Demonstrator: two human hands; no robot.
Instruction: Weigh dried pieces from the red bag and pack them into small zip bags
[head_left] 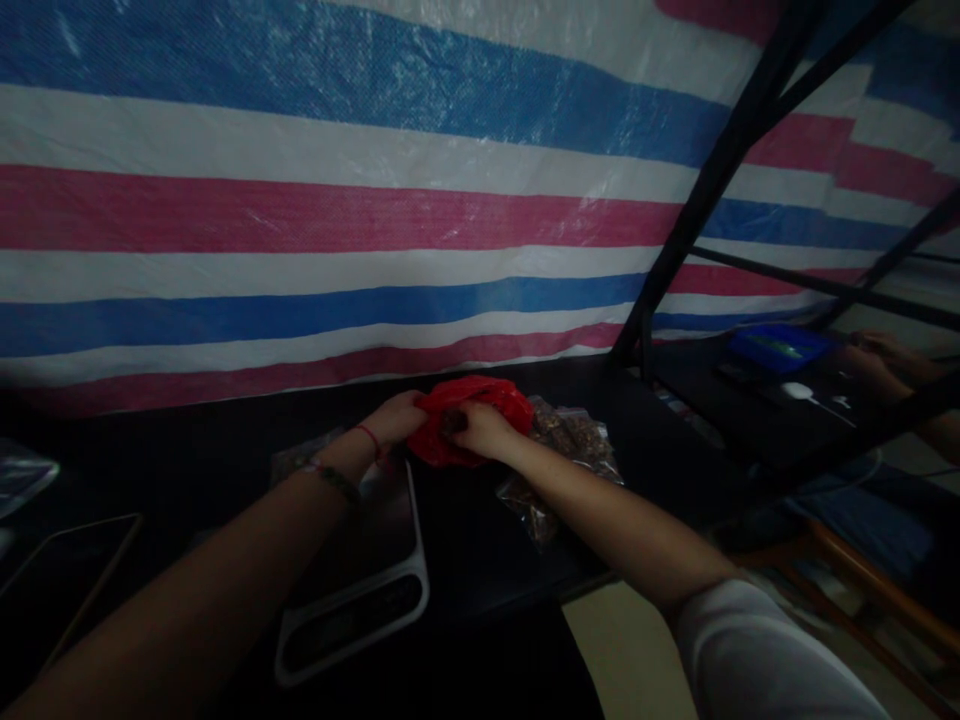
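A crumpled red plastic bag [480, 405] sits on the dark table [210, 450] near the striped tarp. My left hand [396, 420] grips its left side with closed fingers. My right hand [480, 428] is closed on the front of the same bag. Just under my left wrist lies a flat kitchen scale [360, 585] with a dark platform and white rim. To the right of the bag, clear zip bags [566, 450] of brown contents lie beside my right forearm.
A red, white and blue striped tarp [337, 220] forms the back wall. A phone or tablet [60, 580] lies at the left. Black metal frame bars [720, 170] rise on the right. Beyond them another person's hand [885, 350] rests by a blue tray [780, 347].
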